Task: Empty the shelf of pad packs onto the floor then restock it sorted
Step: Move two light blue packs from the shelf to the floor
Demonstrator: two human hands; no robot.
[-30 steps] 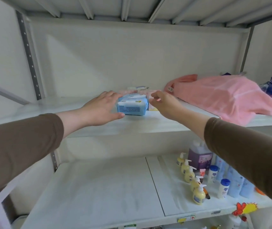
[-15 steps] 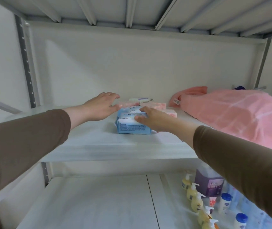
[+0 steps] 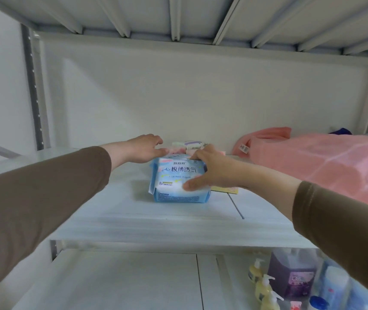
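A white metal shelf (image 3: 116, 211) carries a pink folded cloth (image 3: 326, 162) toward its right edge. Mid-shelf lies a light-blue plastic pad pack (image 3: 174, 177), gripped by the right hand (image 3: 209, 168); the left hand (image 3: 144, 148), fingers loosely spread, touches its rear-left corner.

Pink towel (image 3: 326, 162) heaped at right of frame, white tag at its left end, dark blue item (image 3: 340, 131) poking out behind it. Lower right: row of yellow pump bottles (image 3: 264, 287), purple jug (image 3: 293, 276) behind them, blue-and-white bottles (image 3: 335, 285) further right.
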